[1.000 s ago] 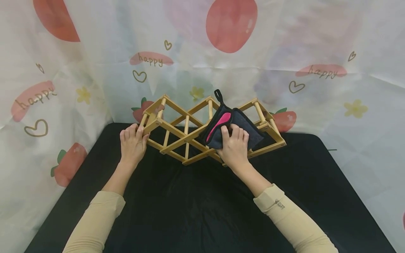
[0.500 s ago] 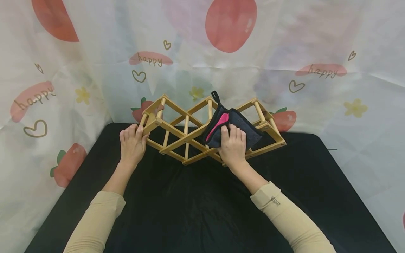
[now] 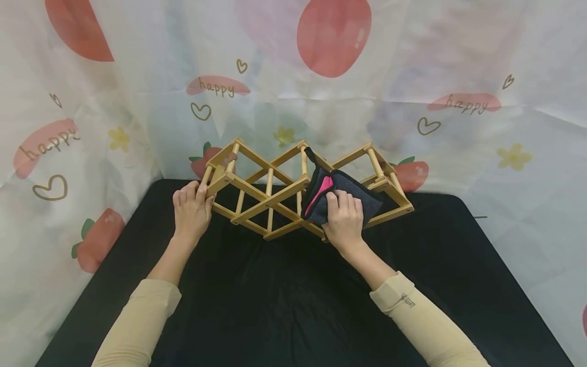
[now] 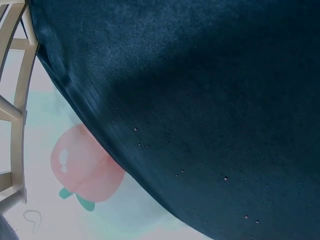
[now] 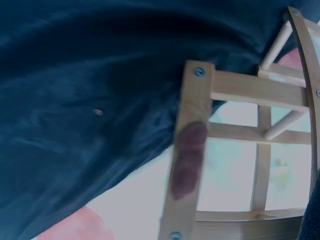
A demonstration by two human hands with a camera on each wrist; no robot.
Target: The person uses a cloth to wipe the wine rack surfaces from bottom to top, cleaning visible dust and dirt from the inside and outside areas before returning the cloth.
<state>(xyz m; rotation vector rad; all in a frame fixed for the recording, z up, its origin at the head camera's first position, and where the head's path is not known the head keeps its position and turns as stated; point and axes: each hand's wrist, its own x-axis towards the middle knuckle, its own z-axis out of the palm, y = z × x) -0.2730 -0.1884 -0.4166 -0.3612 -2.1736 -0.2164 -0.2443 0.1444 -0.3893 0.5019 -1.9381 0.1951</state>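
As the left hand (image 3: 190,211) grips the wooden lattice rack (image 3: 275,199), the right hand (image 3: 345,220), gripping the pink-lined pouch (image 3: 355,186) at the rack's right half, should avoid snagging its loop (image 3: 310,154).

Dark cloth surface (image 4: 210,100) fills most of the view, below the left hand (image 3: 190,216); wrinkled near its edge, tiny specks scattered on it. Slatted wooden rack (image 4: 18,145) to the hand's right, flat bars plus round rods, only partly in frame. Farther from the hand, past the surface edge: pale printed curtain (image 4: 135,215), red fruit print (image 4: 87,162), green leaves. Dark greyish scrap (image 4: 6,231) beside the rack, too cropped to identify.
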